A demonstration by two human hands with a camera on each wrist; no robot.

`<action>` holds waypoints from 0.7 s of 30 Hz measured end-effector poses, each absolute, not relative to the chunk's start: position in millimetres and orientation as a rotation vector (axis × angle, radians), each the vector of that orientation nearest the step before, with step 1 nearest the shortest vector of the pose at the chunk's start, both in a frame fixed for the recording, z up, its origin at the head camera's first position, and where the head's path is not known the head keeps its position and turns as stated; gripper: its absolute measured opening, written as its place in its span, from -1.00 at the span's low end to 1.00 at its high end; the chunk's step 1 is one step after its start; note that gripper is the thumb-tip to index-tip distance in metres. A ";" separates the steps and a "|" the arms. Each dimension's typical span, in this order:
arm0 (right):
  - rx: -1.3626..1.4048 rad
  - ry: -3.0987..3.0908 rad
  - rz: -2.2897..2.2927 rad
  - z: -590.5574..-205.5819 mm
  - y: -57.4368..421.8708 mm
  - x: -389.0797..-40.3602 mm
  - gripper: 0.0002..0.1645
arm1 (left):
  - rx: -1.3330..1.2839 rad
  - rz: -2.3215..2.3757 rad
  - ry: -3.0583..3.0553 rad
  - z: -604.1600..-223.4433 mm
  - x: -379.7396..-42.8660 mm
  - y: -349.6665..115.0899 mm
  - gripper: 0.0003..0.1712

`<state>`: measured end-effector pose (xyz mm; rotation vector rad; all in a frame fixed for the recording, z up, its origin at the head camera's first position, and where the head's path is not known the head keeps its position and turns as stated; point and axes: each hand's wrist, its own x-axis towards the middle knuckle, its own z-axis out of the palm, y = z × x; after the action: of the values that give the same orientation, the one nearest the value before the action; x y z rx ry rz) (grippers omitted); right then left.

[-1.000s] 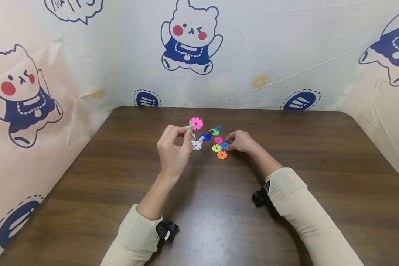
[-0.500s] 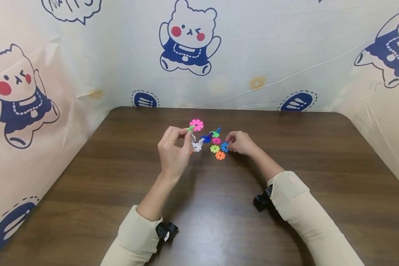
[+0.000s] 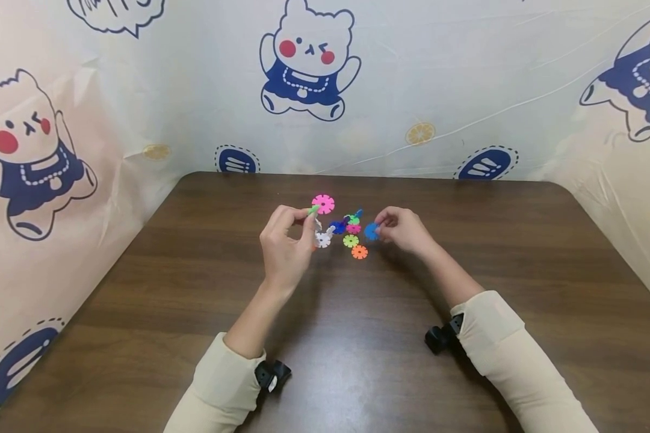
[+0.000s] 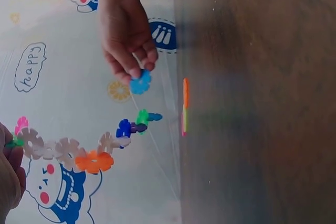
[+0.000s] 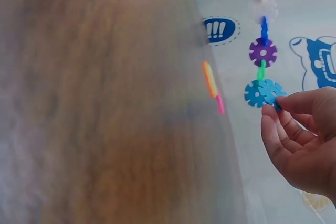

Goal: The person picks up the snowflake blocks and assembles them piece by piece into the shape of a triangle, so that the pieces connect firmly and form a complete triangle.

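My left hand (image 3: 286, 249) pinches a green snowflake disc (image 4: 16, 142) at one end of a chain of slotted plastic discs. A pink disc (image 3: 323, 204) sits beside it, then white discs (image 4: 67, 153), an orange one (image 4: 94, 161), dark blue (image 4: 124, 128), purple (image 5: 263, 52) and green (image 4: 143, 116). At the chain's far end hangs a blue disc (image 4: 155, 117). Between thumb and fingertips my right hand (image 3: 406, 228) holds a separate light blue disc (image 4: 140, 82), raised above the table. It overlaps the chain's end disc in the right wrist view.
Three loose discs lie flat on the brown table (image 3: 336, 337): magenta (image 3: 353, 229), yellow-green (image 3: 350, 240) and orange (image 3: 360, 252). A printed sheet (image 3: 411, 72) with cartoon bears stands behind the table and along its sides.
The right hand has lifted the blue disc from beside the loose discs and drawn it right. The left hand stays nearly still with the chain.
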<state>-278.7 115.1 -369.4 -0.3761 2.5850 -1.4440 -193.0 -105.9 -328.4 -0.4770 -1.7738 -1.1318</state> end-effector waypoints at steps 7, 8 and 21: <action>-0.413 2.619 -1.569 -359.0 117.7 -271.4 -0.83 | -0.535 -1.131 -1.803 -332.2 -194.2 -106.2 -0.91; -0.421 2.616 -1.598 -357.7 117.8 -270.3 -0.83 | -0.549 -1.131 -1.807 -332.6 -194.3 -106.1 -0.89; -0.517 2.424 -2.026 -328.7 113.1 -243.5 -0.75 | -0.705 -1.148 -1.899 -330.9 -187.7 -95.6 -0.95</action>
<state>-243.5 113.1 -328.7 -0.5172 2.4241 -2.0260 -187.7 -95.6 -330.9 -0.7055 -1.8994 -1.1475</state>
